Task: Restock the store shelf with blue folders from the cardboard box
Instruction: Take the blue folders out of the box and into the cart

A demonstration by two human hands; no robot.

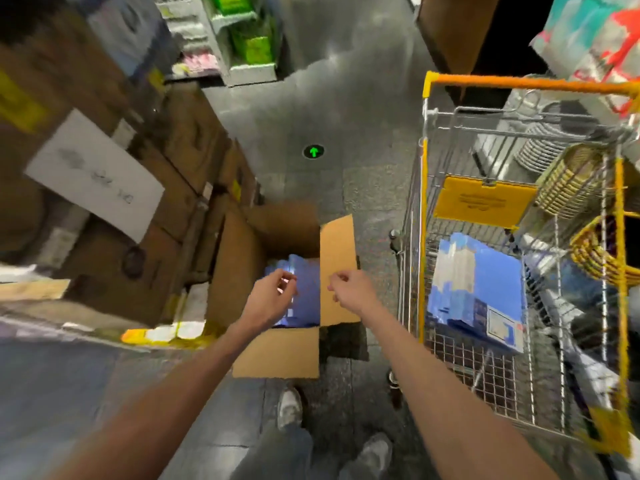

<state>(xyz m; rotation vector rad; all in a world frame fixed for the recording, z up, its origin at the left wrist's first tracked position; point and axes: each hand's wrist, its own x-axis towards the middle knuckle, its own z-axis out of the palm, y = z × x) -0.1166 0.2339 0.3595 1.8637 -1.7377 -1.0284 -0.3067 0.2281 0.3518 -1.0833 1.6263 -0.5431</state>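
Note:
An open cardboard box [277,353] stands on the floor in front of me, its flaps spread out. Blue folders [306,299] in shiny wrap lie inside it. My left hand [273,294] hovers over the folders with loosely curled fingers and holds nothing. My right hand [349,289] hangs above the box's right flap [337,244], fingers loosely curled, empty as well. More blue folders [485,289] lie in the yellow shopping cart [424,202] to the right. The frame is blurred.
Stacked cardboard boxes [114,188] fill the left side. A shelf with green goods [249,39] stands at the far end of the grey aisle floor [339,116]. The cart also holds woven baskets [595,251]. My shoes [289,408] are below the box.

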